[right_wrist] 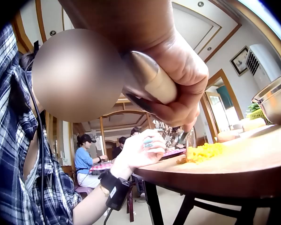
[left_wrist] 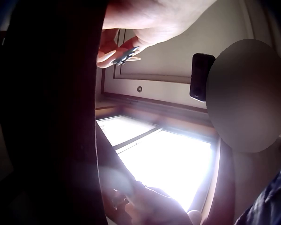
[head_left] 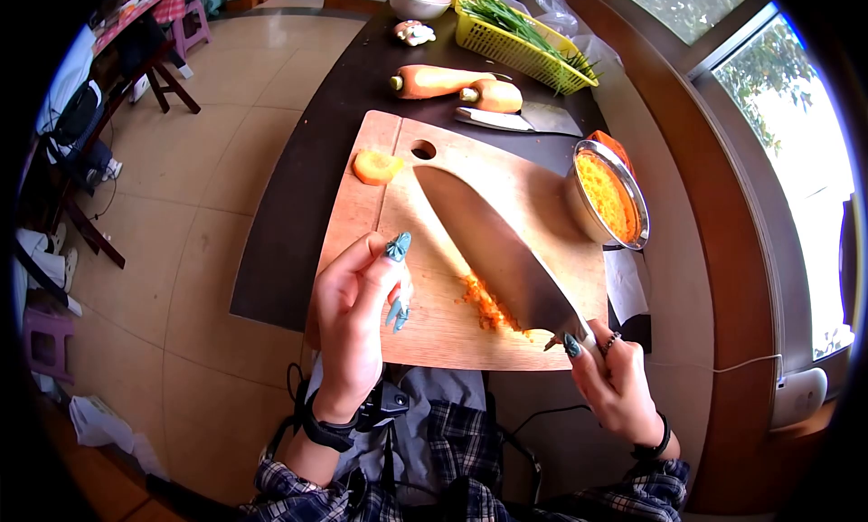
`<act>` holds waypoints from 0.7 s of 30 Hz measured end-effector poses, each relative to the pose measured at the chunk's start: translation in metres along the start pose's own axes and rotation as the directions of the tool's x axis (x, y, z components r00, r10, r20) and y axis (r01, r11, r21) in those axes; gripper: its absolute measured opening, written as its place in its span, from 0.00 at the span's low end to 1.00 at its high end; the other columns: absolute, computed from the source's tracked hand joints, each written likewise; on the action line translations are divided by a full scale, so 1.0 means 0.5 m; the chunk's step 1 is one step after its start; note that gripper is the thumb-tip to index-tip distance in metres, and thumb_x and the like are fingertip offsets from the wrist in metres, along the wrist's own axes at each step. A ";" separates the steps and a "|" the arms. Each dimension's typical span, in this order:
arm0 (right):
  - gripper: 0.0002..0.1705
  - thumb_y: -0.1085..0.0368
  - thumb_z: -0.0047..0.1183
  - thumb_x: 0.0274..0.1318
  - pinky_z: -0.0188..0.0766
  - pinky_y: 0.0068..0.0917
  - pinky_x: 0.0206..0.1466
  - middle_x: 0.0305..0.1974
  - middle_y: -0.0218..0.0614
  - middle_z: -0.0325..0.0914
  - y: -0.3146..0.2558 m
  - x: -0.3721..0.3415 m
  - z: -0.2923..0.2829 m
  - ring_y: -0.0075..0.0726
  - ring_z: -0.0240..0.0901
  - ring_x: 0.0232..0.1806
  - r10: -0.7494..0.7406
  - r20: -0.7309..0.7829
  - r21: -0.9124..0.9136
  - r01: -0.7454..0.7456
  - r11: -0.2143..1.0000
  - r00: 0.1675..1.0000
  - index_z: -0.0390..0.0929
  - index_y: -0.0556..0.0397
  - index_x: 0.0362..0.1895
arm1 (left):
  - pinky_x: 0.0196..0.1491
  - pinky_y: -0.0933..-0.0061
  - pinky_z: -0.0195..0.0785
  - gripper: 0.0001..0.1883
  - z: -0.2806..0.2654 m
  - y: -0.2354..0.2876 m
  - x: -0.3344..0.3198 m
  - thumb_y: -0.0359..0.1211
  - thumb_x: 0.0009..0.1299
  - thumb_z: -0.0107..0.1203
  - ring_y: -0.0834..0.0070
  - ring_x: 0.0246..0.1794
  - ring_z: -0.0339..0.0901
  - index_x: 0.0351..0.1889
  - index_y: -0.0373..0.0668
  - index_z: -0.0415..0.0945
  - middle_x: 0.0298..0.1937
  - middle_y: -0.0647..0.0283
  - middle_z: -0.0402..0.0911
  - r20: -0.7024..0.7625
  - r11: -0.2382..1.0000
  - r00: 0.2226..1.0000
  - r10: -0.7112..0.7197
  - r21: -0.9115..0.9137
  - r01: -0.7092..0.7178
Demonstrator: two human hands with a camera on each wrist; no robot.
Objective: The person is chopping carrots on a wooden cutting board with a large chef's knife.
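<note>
My right hand (head_left: 617, 382) grips the handle of a broad kitchen knife (head_left: 493, 246); the handle's butt end (right_wrist: 161, 86) shows in the right wrist view. Its blade slants across the wooden cutting board (head_left: 434, 341), tip toward the far left. Along the near part of the blade lies a small heap of chopped carrot (head_left: 488, 303). My left hand (head_left: 351, 309) is raised over the board's near left side, fingers loosely bent, with nothing visible in them. A cut carrot piece (head_left: 377, 167) lies at the board's far left corner.
A metal bowl of chopped carrot (head_left: 608, 196) stands tilted at the board's right edge. Beyond the board are two carrots (head_left: 438, 81), a second knife (head_left: 520, 120), a yellow basket of green vegetables (head_left: 520, 47) and a white bowl (head_left: 419, 0). People (right_wrist: 86, 157) sit farther off.
</note>
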State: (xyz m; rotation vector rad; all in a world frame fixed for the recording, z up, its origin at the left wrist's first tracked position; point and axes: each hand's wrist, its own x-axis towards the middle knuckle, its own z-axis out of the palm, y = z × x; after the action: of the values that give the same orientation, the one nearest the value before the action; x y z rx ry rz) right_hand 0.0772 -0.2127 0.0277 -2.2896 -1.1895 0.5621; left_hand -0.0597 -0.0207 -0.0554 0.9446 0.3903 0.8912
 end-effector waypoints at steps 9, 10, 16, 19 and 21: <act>0.05 0.73 0.48 0.57 0.54 0.31 0.17 0.12 0.42 0.60 0.010 0.001 0.002 0.40 0.59 0.11 0.026 -0.008 0.002 -0.026 1.000 1.000 0.68 0.63 0.35 | 0.23 0.83 0.47 0.13 0.002 0.000 0.002 0.35 0.71 0.42 0.86 0.19 0.56 0.22 0.44 0.60 0.18 0.72 0.59 0.008 0.998 1.000 0.000 0.061 0.000; 0.05 0.73 0.48 0.57 0.54 0.31 0.17 0.12 0.42 0.60 0.010 0.002 0.005 0.41 0.59 0.11 -0.009 -0.007 -0.015 0.009 1.000 1.000 0.68 0.63 0.35 | 0.23 0.83 0.47 0.13 0.002 -0.002 0.001 0.35 0.71 0.42 0.86 0.19 0.56 0.22 0.44 0.60 0.18 0.72 0.59 0.010 0.998 1.000 -0.001 0.060 0.001; 0.06 0.72 0.48 0.57 0.57 0.33 0.18 0.13 0.46 0.63 0.008 -0.003 0.018 0.47 0.63 0.12 -0.138 -0.102 -0.097 0.129 0.987 0.985 0.70 0.63 0.38 | 0.23 0.86 0.52 0.11 0.002 -0.002 0.000 0.34 0.69 0.46 0.89 0.19 0.58 0.25 0.43 0.66 0.19 0.73 0.63 -0.006 1.000 1.000 0.001 0.019 -0.001; 0.07 0.71 0.47 0.59 0.58 0.33 0.19 0.13 0.47 0.63 -0.002 0.003 -0.006 0.47 0.64 0.13 -0.031 0.024 -0.026 0.031 0.999 0.999 0.69 0.63 0.39 | 0.23 0.85 0.52 0.12 -0.004 -0.005 0.002 0.34 0.69 0.45 0.89 0.21 0.61 0.23 0.43 0.66 0.19 0.72 0.65 0.007 0.997 1.000 0.023 0.072 -0.023; 0.07 0.71 0.47 0.59 0.58 0.34 0.18 0.13 0.47 0.63 -0.008 0.000 0.006 0.47 0.64 0.13 -0.051 -0.017 -0.053 0.050 0.997 0.999 0.69 0.63 0.39 | 0.24 0.83 0.58 0.09 0.001 0.000 -0.012 0.32 0.68 0.47 0.86 0.23 0.65 0.25 0.41 0.70 0.20 0.71 0.69 0.030 0.987 0.991 0.128 0.092 -0.130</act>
State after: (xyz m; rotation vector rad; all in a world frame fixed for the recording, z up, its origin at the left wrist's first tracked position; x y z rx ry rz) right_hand 0.0729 -0.2101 0.0276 -2.2964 -1.2640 0.4956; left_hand -0.0629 -0.0259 -0.0555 1.0759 0.3557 0.9848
